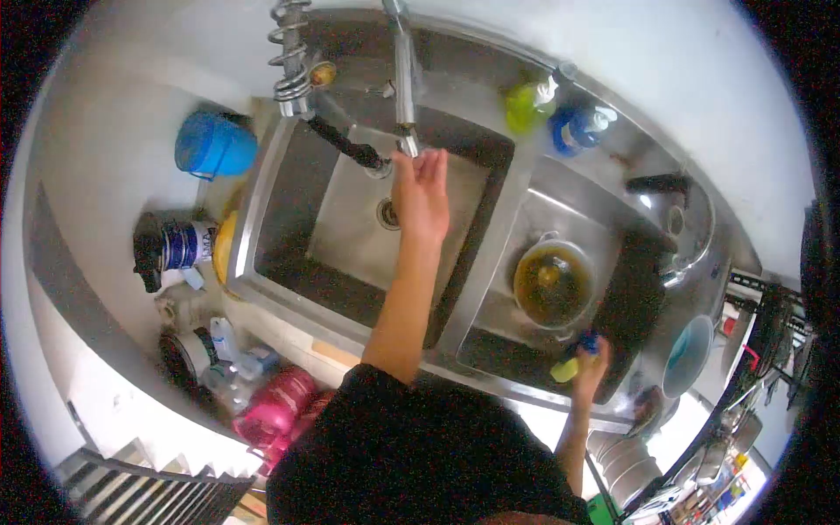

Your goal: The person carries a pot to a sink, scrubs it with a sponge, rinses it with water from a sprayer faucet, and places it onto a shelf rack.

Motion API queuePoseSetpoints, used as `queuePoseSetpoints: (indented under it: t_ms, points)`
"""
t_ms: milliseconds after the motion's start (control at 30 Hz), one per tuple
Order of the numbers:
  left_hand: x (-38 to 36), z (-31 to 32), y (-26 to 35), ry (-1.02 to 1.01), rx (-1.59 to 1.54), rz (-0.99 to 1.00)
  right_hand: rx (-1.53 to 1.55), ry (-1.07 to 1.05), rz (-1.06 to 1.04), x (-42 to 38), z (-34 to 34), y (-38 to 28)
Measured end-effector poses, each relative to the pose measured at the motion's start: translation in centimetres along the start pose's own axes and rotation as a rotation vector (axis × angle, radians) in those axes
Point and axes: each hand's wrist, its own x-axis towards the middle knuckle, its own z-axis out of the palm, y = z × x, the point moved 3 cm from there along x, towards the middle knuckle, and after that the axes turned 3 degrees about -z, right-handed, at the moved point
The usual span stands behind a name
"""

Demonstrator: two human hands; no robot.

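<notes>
My left hand (423, 192) reaches over the left basin, right at the tip of the chrome faucet (404, 83). Its thumb and fingers are apart around the spout's end; whether they touch it is hard to tell. Low over the right basin, my right hand (593, 367) is closed on a yellow and blue sponge (564, 371). Just beyond that hand, a metal pot (553, 284) holding murky brownish liquid sits in the right basin, something pale showing in the liquid.
A spring-coil sprayer (293, 83) with a black hose hangs over the left basin (350, 236). Green (522, 109) and blue (573, 131) bottles stand on the back ledge. A blue bucket (214, 144) is at left, a light bowl (689, 357) at right.
</notes>
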Motion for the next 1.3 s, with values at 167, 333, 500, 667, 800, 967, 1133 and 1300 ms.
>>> queuePoseSetpoints:
  t_ms: [167, 333, 500, 667, 800, 967, 1133, 1300]
  points:
    - [0.3, -0.2, 0.6, -0.024, 0.182, 0.161, -0.203, 0.072, -0.064, 0.3, -1.6, 0.9]
    - [0.6, 0.6, 0.3, -0.006, 0.257, 0.284, -0.251, 0.095, -0.076, 0.6, -1.2, 1.0]
    - [0.6, 0.8, 0.0, 0.041, 0.273, 0.318, -0.263, -0.002, 0.030, 0.9, -0.8, 1.6]
    - [1.0, -0.8, -0.1, 0.024, 0.228, 0.250, -0.216, -0.056, 0.043, 1.5, 0.0, 1.6]
    - [1.4, -1.0, 0.4, -0.022, 0.254, 0.283, -0.303, -0.075, 0.087, 2.3, 1.0, 1.6]
    - [1.8, -1.2, 0.5, -0.028, 0.332, 0.359, -0.404, -0.082, 0.111, 3.3, 1.9, 1.6]
    - [1.6, -0.3, 0.4, -0.034, 0.351, 0.388, -0.332, -0.106, 0.100, 3.8, 3.3, 0.0]
    - [1.3, 1.1, 0.1, 0.068, 0.358, 0.447, -0.348, -0.041, -0.060, 3.8, 3.7, -0.2]
